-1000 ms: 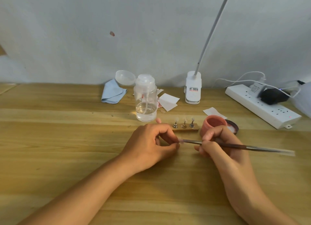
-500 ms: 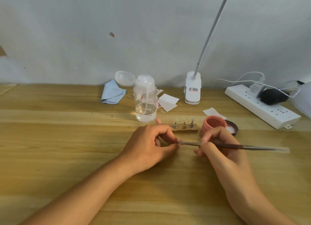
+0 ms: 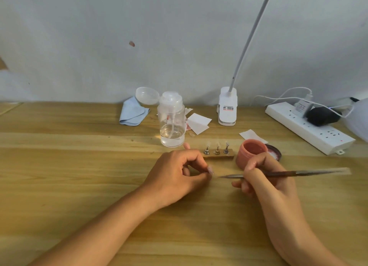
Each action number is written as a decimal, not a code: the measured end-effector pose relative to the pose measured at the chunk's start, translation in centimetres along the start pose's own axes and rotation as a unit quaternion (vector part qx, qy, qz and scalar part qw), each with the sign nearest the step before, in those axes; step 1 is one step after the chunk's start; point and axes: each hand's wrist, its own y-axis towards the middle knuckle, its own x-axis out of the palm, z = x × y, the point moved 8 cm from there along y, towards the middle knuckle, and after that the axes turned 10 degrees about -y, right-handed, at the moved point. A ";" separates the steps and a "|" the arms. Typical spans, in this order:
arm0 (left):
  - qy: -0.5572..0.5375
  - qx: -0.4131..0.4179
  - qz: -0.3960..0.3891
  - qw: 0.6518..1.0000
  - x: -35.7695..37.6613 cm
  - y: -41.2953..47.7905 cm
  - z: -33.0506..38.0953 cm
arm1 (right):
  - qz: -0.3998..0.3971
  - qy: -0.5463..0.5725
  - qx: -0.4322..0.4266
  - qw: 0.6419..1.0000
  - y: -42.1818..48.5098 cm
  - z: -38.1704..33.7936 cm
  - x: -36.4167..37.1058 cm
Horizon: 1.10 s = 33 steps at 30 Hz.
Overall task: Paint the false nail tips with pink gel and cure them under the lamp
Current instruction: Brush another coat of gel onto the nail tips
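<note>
Head view: the pink gel jar (image 3: 251, 153) stands open on the wooden tabletop (image 3: 59, 166) and serves as the landmark here. The right hand (image 3: 264, 180) lies just in front of the jar. Its grip is closed round the handle of a slim brush (image 3: 288, 173), which runs out level to the jar's right while the bristle end points left. The left hand (image 3: 177, 176) rests on the tabletop front-left of the jar, its grip closed as a thumb-and-forefinger pinch on one pale false nail tip (image 3: 210, 170). The brush end stops just short of that tip, with a small gap between them. Whether gel sits on the bristles is too blurred to tell.

Immediately left of the jar lies a wooden holder strip (image 3: 218, 155) carrying three small metal stands, each topped by a clear tip. A dark lid (image 3: 275, 153) lies just right of the jar. Behind and left of the jar stands a clear pump bottle (image 3: 172, 122) with liquid in its lower part. Farther back on that side are a folded blue cloth (image 3: 132, 113) and a clear cap (image 3: 147, 95). Behind the jar sits the white clip lamp (image 3: 228, 108), its thin stem rising out of view. Behind and right of the jar lies a white power strip (image 3: 310, 128).
</note>
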 end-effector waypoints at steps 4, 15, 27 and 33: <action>-0.004 0.002 -0.010 1.000 0.1 0.0 0.2 | 0.071 0.063 -0.061 0.994 -0.1 -1.8 -1.3; -0.029 -0.006 -0.015 0.999 0.2 0.1 0.0 | 0.097 -0.189 -0.063 0.975 3.0 -1.7 -5.0; -0.033 -0.007 -0.029 0.999 0.3 0.2 0.1 | 0.079 -0.284 -0.074 0.953 3.5 -1.1 -4.4; -0.029 -0.006 -0.021 0.999 0.2 0.2 0.2 | 0.080 -0.052 -0.080 0.992 1.7 -2.3 -3.6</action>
